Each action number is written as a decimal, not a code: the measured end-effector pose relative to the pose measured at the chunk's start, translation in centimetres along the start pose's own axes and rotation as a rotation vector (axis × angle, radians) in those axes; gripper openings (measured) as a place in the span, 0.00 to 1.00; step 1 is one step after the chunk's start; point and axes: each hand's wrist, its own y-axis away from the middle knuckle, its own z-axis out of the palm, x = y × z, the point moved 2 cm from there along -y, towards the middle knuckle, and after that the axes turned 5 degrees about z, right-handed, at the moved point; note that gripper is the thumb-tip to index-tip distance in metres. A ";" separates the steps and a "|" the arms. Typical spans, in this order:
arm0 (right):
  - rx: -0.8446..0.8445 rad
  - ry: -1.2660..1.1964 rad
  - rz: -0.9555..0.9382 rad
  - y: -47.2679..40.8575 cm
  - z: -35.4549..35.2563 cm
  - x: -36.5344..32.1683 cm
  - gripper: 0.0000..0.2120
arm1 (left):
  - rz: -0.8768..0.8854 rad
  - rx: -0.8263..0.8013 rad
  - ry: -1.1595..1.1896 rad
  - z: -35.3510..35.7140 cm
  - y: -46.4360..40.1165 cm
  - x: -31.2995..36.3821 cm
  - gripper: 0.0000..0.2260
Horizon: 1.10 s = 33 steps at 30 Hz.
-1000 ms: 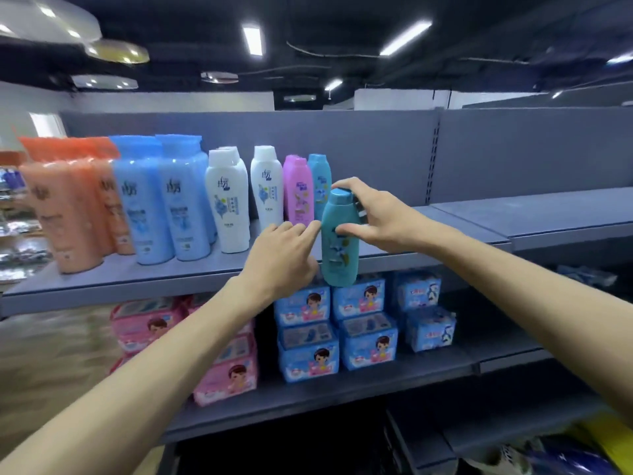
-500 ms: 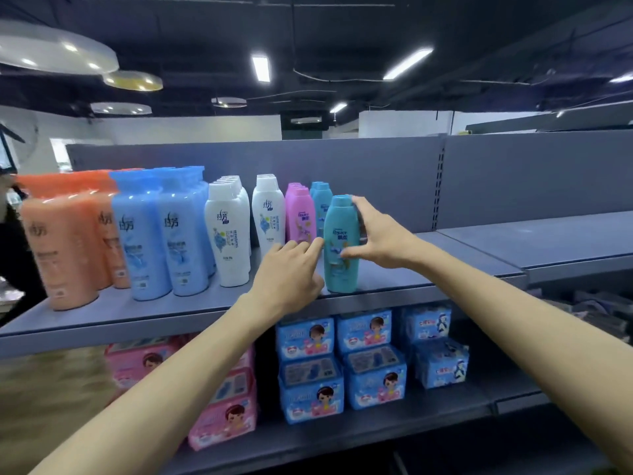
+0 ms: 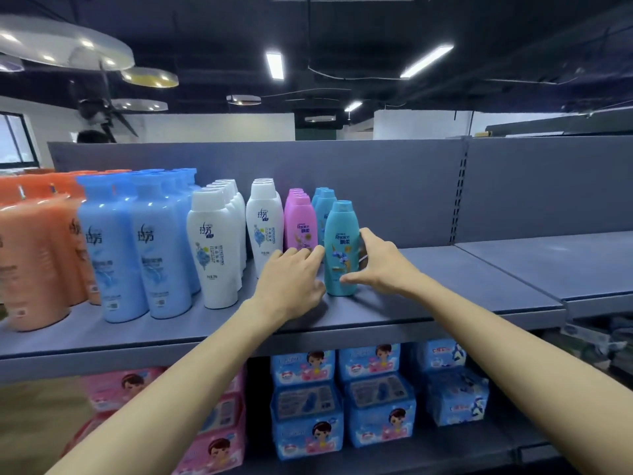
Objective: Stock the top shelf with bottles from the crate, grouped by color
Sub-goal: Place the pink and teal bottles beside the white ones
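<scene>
Teal bottle [image 3: 340,248] upright on top shelf [image 3: 445,286], front of teal row. Right hand [image 3: 380,265] curls round its side; left hand [image 3: 291,279] fingertips touch its other side, fingers relaxed.

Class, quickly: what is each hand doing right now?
Left hand: open, fingertips touching the teal bottle.
Right hand: holding the teal bottle.

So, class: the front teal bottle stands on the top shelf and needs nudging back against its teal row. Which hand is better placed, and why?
The right hand: its fingers and thumb already wrap the front teal bottle. The left hand only touches its side with fingertips.
</scene>
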 end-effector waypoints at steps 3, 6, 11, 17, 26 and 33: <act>0.000 -0.009 0.010 -2.1 0.4 1.2 0.28 | -0.023 -0.005 -0.022 1.2 -1.4 -0.7 0.16; -0.001 -0.005 0.010 -4.2 0.7 2.1 0.28 | -0.047 -0.002 -0.069 2.3 -2.4 -1.2 0.15; 0.001 -0.016 0.015 -7.2 1.0 3.5 0.28 | -0.151 0.059 -0.069 4.5 -1.9 -1.2 0.15; 0.043 -0.009 0.051 -9.4 1.6 4.3 0.35 | -0.150 0.108 -0.080 5.0 -2.2 -1.3 0.16; 0.097 -0.036 0.053 -10.5 2.6 4.7 0.23 | -0.162 0.107 -0.069 5.3 -2.1 -1.4 0.18; 0.144 -0.213 0.040 -9.7 3.6 5.5 0.22 | -0.158 0.129 -0.048 5.8 -2.0 -1.5 0.18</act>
